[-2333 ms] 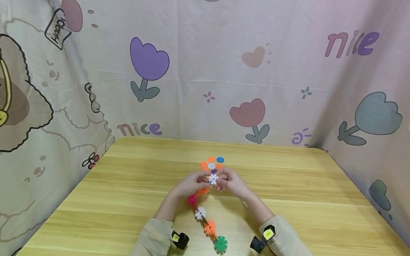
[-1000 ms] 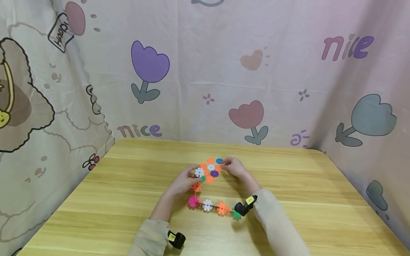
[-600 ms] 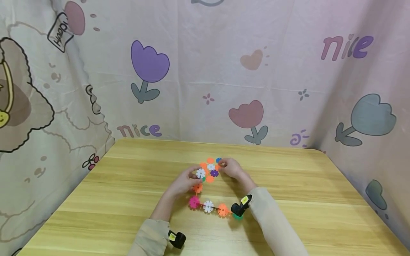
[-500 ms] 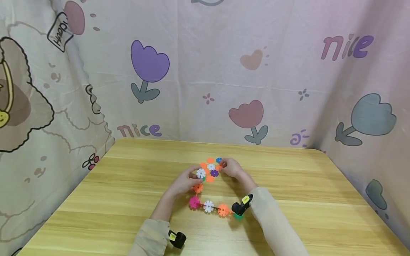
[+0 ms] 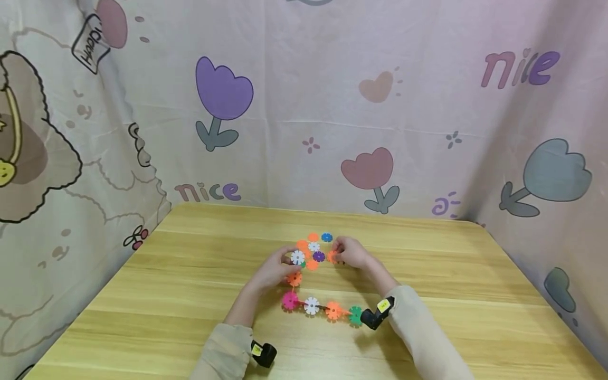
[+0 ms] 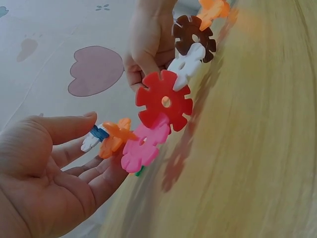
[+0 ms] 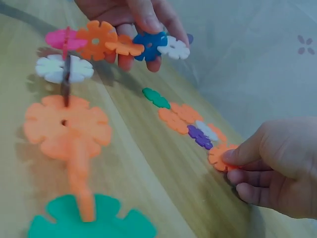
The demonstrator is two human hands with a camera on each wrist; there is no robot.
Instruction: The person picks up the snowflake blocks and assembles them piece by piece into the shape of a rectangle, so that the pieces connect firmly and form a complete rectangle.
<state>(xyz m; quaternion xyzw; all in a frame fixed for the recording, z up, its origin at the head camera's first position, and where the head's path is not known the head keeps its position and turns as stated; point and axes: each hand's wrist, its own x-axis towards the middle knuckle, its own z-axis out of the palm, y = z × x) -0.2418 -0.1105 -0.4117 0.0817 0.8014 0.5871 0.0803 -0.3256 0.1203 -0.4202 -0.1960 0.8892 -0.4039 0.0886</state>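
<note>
My left hand [image 5: 275, 270] holds one end of a chain of notched plastic snowflake discs, with thumb and fingers near a white disc [image 6: 90, 142] and a blue disc [image 7: 150, 45]. From there the chain bends through orange discs, a pink disc [image 5: 290, 301], a red disc [image 6: 164, 101], a white disc [image 5: 311, 305] and a brown disc [image 6: 194, 35]. A green disc [image 5: 355, 315] forms its other end, below my right forearm. Between thumb and fingers, my right hand [image 5: 350, 252] pinches a single orange snowflake disc [image 7: 222, 156] beside the loose discs.
Loose snowflake discs lie between the hands: a blue disc [image 5: 326, 237], a purple disc [image 5: 319, 256], a white disc [image 5: 314, 246], a green one and several orange ones. The wooden table [image 5: 199, 232] ends at a patterned curtain [image 5: 294, 105].
My hands, together at a white disc at first, moved apart. The chain swung from pointing towards me to running rightward. My right hand took an orange disc from the loose ones and drew it slightly right.
</note>
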